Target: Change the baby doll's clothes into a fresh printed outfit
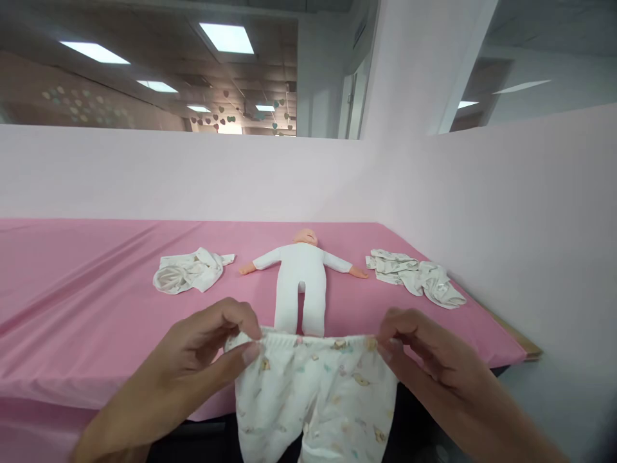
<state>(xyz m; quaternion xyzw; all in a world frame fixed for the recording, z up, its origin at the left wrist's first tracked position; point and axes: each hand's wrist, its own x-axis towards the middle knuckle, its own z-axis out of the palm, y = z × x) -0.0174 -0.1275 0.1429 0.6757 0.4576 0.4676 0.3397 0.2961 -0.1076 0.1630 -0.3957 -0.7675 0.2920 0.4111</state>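
A pair of white baby pants [318,392] with a small coloured print hangs stretched between my hands, its elastic waistband uppermost. My left hand [193,366] pinches the left end of the waistband between thumb and fingers. At the opposite end, my right hand [429,366] grips the band the same way. Beyond the pants a baby doll [301,276] lies on its back, arms spread and legs toward me, its body white. The pants' lower legs run out of the picture, and the doll's feet are hidden behind the waistband.
A pink sheet [120,321] covers the table. Crumpled white clothing [193,270] lies left of the doll, and printed white clothing [414,276] lies to its right. White walls [193,173] with windows rise behind and at the right. A wooden edge [520,337] shows at the right corner.
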